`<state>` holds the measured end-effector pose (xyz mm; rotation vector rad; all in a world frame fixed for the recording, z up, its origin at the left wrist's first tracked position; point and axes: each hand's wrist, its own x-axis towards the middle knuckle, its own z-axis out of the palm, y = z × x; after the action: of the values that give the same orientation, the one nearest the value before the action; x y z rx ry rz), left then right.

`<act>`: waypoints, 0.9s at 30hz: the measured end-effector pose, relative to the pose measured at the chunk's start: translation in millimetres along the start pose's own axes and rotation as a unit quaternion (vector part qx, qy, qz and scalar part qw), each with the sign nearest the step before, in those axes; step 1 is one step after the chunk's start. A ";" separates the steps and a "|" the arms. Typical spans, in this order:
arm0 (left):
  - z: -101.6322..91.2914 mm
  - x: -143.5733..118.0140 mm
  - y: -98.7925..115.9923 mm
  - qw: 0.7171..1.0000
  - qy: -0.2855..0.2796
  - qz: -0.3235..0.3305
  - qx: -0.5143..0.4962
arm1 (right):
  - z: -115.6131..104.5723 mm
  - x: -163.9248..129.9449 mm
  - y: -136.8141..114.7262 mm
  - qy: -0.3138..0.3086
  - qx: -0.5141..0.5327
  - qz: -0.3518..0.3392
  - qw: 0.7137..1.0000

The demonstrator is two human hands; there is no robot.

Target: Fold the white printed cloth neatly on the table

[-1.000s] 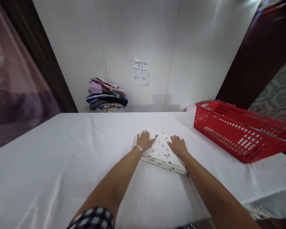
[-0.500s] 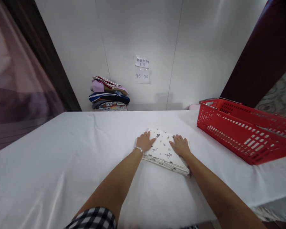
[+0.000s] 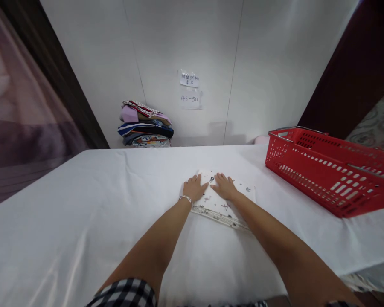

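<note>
A folded white cloth (image 3: 216,209) with small grey and dark prints lies on the white-covered table (image 3: 83,192), its layered folded edge toward me. My left hand (image 3: 193,188) rests flat on the cloth's left side, fingers spread, a silver bracelet at the wrist. Palm down on the upper middle of the cloth is my right hand (image 3: 224,186), its fingers stretched out. The two thumbs point toward each other with a small gap between them. My right forearm hides part of the cloth's right side.
To the right stands a red plastic basket (image 3: 307,175) with metal handles. A stack of folded fabrics (image 3: 145,125) sits beyond the table's far edge, against the pale wall. Paper labels (image 3: 190,99) are stuck to that wall. Curtains (image 3: 25,111) hang at the left.
My right hand has slid left across the cloth, from its right side to near my left hand. The left hand has stayed in place. The view has shifted slightly.
</note>
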<state>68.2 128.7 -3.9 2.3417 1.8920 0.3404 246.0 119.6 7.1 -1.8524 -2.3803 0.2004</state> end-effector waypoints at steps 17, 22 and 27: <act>0.2 -2.0 0.1 1.000 0.022 0.009 -0.002 | -27.1 5.7 86.1 -0.086 0.013 0.080 0.993; 0.5 -2.1 0.1 0.999 0.041 -0.001 -0.029 | -36.9 15.7 101.0 -0.148 0.007 0.107 0.983; -1.8 -2.7 -0.2 0.996 0.049 -0.031 -0.064 | -47.3 30.0 99.5 -0.205 0.012 0.116 0.972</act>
<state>67.1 126.0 -2.4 2.2184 1.9174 0.5608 341.8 174.3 36.4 -2.2605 -2.3711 0.6939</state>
